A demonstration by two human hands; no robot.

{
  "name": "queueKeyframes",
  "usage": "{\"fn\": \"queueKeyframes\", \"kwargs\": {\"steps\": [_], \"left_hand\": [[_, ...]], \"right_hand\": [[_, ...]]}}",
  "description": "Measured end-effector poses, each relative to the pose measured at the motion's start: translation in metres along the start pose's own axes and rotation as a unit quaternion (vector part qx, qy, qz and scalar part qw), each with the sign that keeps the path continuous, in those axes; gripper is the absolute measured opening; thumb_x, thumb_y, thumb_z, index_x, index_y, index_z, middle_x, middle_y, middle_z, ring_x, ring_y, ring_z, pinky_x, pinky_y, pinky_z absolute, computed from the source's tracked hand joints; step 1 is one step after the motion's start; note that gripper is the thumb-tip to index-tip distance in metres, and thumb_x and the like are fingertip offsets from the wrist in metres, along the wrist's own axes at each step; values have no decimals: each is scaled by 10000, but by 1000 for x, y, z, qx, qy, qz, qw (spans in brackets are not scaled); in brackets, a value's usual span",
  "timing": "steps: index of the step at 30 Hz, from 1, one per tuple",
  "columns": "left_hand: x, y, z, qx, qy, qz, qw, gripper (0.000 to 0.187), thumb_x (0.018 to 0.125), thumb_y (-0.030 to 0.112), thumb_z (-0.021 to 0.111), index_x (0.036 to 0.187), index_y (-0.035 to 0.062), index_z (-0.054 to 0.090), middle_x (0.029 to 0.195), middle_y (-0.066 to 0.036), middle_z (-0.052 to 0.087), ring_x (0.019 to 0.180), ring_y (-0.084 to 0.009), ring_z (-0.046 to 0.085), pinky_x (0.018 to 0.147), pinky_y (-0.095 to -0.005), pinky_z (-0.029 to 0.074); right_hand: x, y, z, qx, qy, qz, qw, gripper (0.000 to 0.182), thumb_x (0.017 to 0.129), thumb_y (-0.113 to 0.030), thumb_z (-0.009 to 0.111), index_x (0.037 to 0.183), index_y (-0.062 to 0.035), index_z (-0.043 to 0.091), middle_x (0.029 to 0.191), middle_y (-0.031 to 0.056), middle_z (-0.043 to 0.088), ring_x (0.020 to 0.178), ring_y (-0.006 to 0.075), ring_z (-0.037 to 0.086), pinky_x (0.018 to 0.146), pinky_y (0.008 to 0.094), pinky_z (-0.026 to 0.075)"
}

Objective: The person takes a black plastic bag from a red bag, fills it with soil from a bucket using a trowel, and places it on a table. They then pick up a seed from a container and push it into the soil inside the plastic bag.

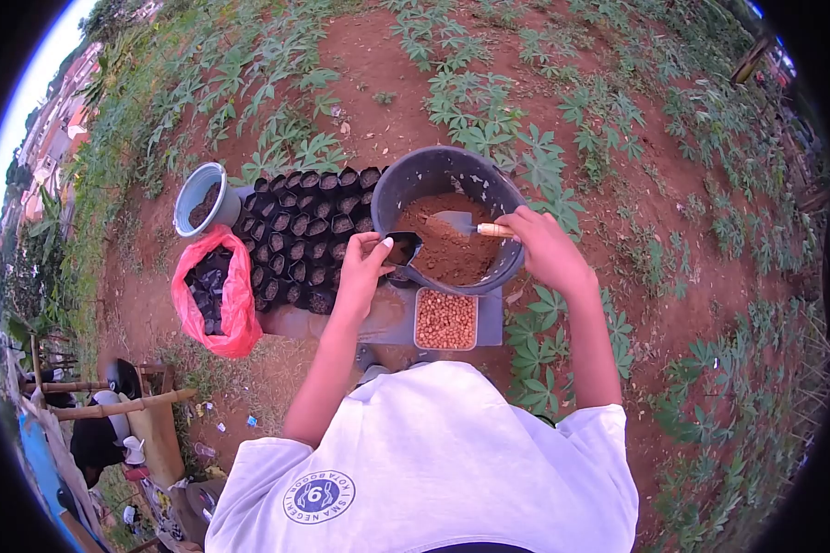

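Observation:
My left hand [367,261] pinches the rim of a small black planting bag [403,249], its mouth open beside the left inner edge of a large dark bucket [392,184]. My right hand [546,244] grips the wooden handle of a small trowel [495,229]. The trowel's metal blade rests on the reddish-brown soil [447,253] inside the bucket. Left of the bucket, rows of black bags filled with soil [300,224] stand close together. A clear square container of round tan pellets or seeds [446,320] sits just below the bucket.
A light-blue pail [196,200] holding dark soil stands at the left, above a pink plastic bag [242,324] of black bags. These items rest on a grey surface [318,324]. Leafy plants [541,355] grow around it. Bamboo poles [124,405] and other objects are at lower left.

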State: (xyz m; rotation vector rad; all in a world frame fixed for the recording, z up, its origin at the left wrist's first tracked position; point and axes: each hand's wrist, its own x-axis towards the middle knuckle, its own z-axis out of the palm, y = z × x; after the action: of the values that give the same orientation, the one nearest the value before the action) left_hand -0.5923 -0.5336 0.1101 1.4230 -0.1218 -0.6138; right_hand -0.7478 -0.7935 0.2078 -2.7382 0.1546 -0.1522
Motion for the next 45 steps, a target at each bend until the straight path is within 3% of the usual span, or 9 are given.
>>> {"fn": "queueKeyframes", "kwargs": {"steps": [14,16,24,32,45], "left_hand": [[-3,-9,23,34,38,48,998,427,942,233,709,1234,9,493,1111,-75,569,910,-117,572,814,-297,533],[-4,-11,25,32,43,53,997,424,940,232,712,1229,7,497,1101,-70,573,896,-109,563,804,-287,524],[-2,-21,21,67,65,66,993,406,931,222,723,1205,2,520,1072,-56,591,847,-91,530,769,-254,481],[-5,-16,9,34,62,45,996,387,943,228,712,1202,11,525,1085,-71,603,924,-115,578,817,-270,495],[-12,-10,-44,-10,57,-9,998,340,961,219,683,1218,48,542,1128,-57,584,1033,-139,568,881,-309,488]], "right_hand": [[10,-20,6,-16,-62,-42,997,474,766,107,554,1210,-40,627,1068,110,596,1049,309,593,907,414,449],[14,-20,10,-10,-50,-68,996,404,821,73,526,1195,-45,626,1065,136,602,1010,354,584,884,448,465],[28,-36,9,36,-42,-82,995,288,887,-8,588,1171,-42,625,1033,142,636,1006,365,617,879,453,485],[45,-51,17,104,-15,-107,989,272,876,-91,678,1141,-49,633,1059,127,663,1024,334,634,891,422,495],[73,-100,38,152,63,-158,974,178,868,-126,714,1006,-30,656,903,105,651,861,305,615,784,399,488]]}}
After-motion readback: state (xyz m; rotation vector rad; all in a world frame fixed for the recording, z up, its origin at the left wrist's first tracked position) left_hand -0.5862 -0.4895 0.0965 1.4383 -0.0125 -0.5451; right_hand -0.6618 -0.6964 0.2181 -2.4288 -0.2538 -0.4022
